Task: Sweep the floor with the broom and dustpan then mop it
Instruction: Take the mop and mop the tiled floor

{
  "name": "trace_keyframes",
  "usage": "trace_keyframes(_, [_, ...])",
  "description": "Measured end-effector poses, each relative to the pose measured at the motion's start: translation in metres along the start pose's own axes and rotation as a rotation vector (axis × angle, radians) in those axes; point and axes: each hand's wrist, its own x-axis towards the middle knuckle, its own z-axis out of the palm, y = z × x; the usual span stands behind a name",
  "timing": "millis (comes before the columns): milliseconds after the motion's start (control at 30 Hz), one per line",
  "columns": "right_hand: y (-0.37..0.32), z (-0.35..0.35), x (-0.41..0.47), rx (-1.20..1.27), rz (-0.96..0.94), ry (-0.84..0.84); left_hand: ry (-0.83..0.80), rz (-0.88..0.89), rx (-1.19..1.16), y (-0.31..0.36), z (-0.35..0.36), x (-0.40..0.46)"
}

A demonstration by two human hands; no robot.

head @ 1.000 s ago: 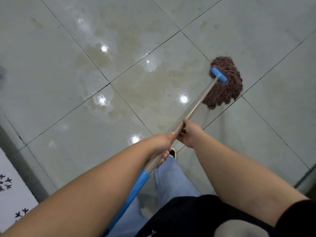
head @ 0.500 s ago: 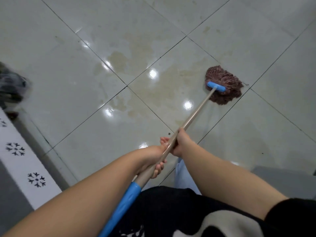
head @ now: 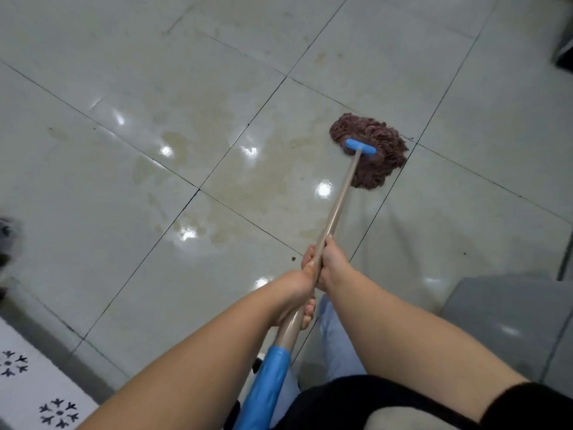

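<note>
Head view, looking straight down at a mop job mid-stroke. Left hand [head: 297, 297] wrapped around the tan mop handle [head: 338, 209], fingers curled under it, sitting just above the blue grip sleeve [head: 266, 389] at the near end of the pole. Right hand [head: 330, 265] clamped on the same handle a bit further up, thumb laid along the shaft, fingers closed round it. Both hands close together, nearly touching each other.

Handle running up and to the right from the hands to a blue crossbar [head: 360, 147], with the reddish-brown stringy mop head [head: 370, 153] flattened on the floor [head: 93, 187] right beside a junction of tile seams. Mop head well out ahead of the hands, right of center.

Pale glossy tiles with dark grout lines, ceiling lights bouncing off as bright spots. Yellowish-brown wet smears [head: 242, 181] spread across the tiles left of the mop head and toward the hands. Couple of tiny dark specks [head: 293, 259] on the tile near the hands.

Light blue jeans leg [head: 336, 342] below the arms, black top [head: 356, 401] at the bottom edge. White mat with black snowflake-ish prints [head: 34, 395] in the bottom left corner. Grey rounded thing [head: 508, 324] at the lower right, can't tell what. Blurry dark shape [head: 7, 240] at the left edge, too smeared to identify.
</note>
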Motion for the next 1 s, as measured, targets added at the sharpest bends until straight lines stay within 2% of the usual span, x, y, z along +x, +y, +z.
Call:
trace_keyframes(133, [-0.086,0.007,0.0,-0.087,0.004,-0.118,0.047,0.054,0.07,0.083,0.023,0.018])
trace_keyframes(267, [-0.181,0.012,-0.002,-0.168,-0.032,-0.139,0.09,0.084,0.116,0.171,0.061,0.026])
trace_keyframes(567, [-0.342,0.021,0.015,-0.042,-0.019,-0.212,0.078,0.111,0.129,0.333,0.117,0.041])
trace_keyframes(733, [-0.429,0.044,0.028,-0.05,-0.032,-0.254,0.058,0.117,0.134,0.423,0.129,0.064])
trace_keyframes(1000, [-0.621,0.105,0.049,-0.283,-0.1,-0.225,0.024,0.143,0.084,0.624,0.153,0.094])
